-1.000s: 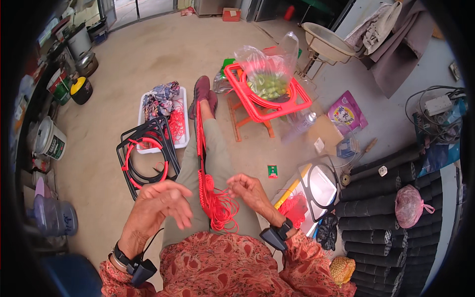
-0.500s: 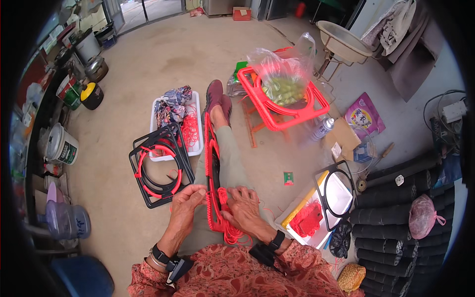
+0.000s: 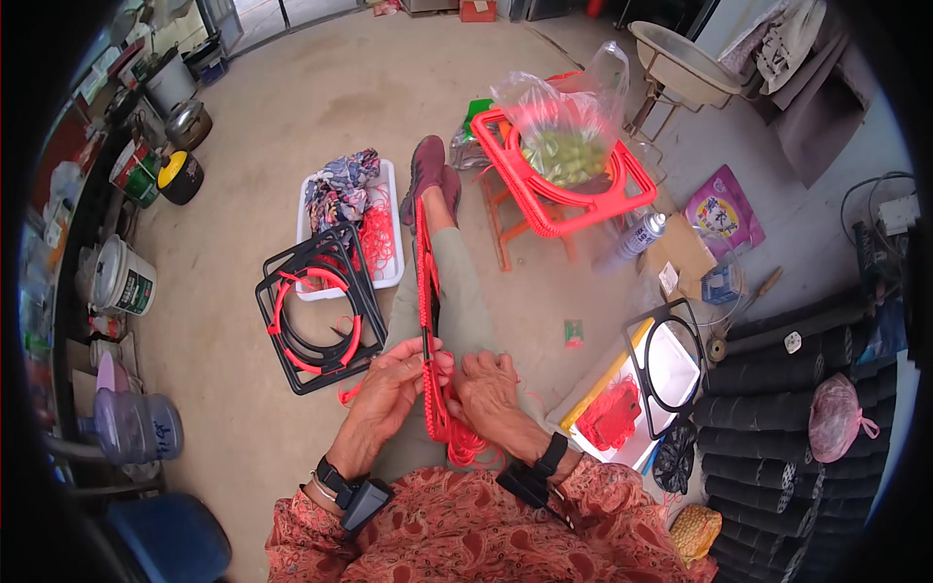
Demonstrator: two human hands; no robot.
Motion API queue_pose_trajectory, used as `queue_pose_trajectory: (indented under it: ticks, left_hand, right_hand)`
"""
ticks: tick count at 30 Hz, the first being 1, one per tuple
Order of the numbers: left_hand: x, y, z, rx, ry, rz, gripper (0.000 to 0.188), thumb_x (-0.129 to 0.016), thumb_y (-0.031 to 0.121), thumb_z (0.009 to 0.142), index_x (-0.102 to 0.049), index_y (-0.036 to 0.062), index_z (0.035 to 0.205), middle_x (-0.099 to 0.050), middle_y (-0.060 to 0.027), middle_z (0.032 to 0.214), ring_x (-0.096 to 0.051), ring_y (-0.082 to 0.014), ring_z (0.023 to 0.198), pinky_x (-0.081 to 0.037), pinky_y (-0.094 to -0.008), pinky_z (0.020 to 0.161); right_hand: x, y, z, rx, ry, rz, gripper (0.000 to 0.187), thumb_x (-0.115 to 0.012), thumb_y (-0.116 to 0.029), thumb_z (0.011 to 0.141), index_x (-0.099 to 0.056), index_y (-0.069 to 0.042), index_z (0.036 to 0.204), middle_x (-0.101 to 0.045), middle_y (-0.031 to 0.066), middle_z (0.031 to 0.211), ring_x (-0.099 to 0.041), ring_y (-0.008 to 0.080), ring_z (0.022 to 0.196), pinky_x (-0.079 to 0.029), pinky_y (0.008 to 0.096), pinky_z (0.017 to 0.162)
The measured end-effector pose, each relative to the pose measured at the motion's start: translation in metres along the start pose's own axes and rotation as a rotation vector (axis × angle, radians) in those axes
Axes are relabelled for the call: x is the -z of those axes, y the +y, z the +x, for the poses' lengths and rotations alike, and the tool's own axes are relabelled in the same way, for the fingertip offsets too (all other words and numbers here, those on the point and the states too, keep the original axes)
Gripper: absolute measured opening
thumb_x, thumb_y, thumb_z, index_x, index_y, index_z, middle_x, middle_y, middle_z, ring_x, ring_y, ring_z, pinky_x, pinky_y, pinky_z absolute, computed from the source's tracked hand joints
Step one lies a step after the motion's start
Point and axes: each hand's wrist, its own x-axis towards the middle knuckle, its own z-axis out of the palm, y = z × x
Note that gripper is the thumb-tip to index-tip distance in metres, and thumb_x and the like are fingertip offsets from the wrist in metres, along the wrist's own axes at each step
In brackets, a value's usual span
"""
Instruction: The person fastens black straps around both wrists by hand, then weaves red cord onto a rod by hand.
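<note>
A flat plastic frame (image 3: pixel 426 291), its rim wound with red cord, stands edge-on between my legs. My left hand (image 3: pixel 389 391) is closed at the near part of this rim, thumb and fingertips reaching round the edge; any strand between them is too small to make out. On the frame's other side my right hand (image 3: pixel 494 400) is curled, its thumb side against a bunch of red cord (image 3: pixel 466 447) that hangs in loops towards my lap. The right fingertips are partly hidden.
Black frames (image 3: pixel 321 364), one with a red-wound ring, lean on a white basket (image 3: pixel 389 264) of cloth and cord. Right: a red frame (image 3: pixel 544 219) on a stool under a bag of green produce (image 3: pixel 569 160), a spray can (image 3: pixel 643 236), a white box (image 3: pixel 671 374), and dark rolls (image 3: pixel 748 418).
My left hand has moved right, from beside the frame onto its rim, its fingertips now reaching across. The frame has turned more edge-on. My right hand stays by the cord bunch, shifted slightly.
</note>
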Motion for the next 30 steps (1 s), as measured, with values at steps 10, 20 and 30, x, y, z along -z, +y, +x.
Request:
queue_pose_trajectory:
  ticks: [10, 20, 30]
  left_hand:
    - [0.010, -0.007, 0.004, -0.053, 0.080, 0.088, 0.024, -0.060, 0.005, 0.087, -0.057, -0.0025, 0.110, -0.062, -0.0105, 0.098, -0.061, -0.0184, 0.092, -0.049, -0.0291, 0.088]
    - [0.015, -0.004, -0.011, -0.090, 0.045, -0.027, 0.025, -0.058, 0.003, 0.088, -0.057, -0.0048, 0.112, -0.063, -0.0105, 0.094, -0.063, -0.0194, 0.088, -0.053, -0.0342, 0.082]
    - [0.009, -0.034, -0.005, 0.035, -0.010, -0.010, 0.024, -0.062, 0.006, 0.088, -0.058, -0.0033, 0.110, -0.064, -0.0117, 0.095, -0.065, -0.0226, 0.086, -0.056, -0.0389, 0.082]
  right_hand:
    - [-0.004, -0.007, 0.015, -0.068, -0.184, -0.060, 0.018, -0.074, -0.023, 0.064, -0.071, -0.010, 0.076, -0.064, 0.0089, 0.090, -0.056, 0.0257, 0.095, -0.035, 0.0435, 0.083]
    - [0.004, 0.023, 0.013, -0.250, -0.164, 0.193, 0.017, -0.072, -0.021, 0.071, -0.067, -0.005, 0.073, -0.063, 0.0091, 0.084, -0.060, 0.0225, 0.083, -0.041, 0.0409, 0.076]
    - [0.115, 0.052, -0.029, -0.295, 0.163, 1.767, 0.032, -0.052, -0.011, 0.083, -0.054, 0.003, 0.111, -0.063, 0.0101, 0.087, -0.062, 0.0228, 0.087, -0.042, 0.0369, 0.097]
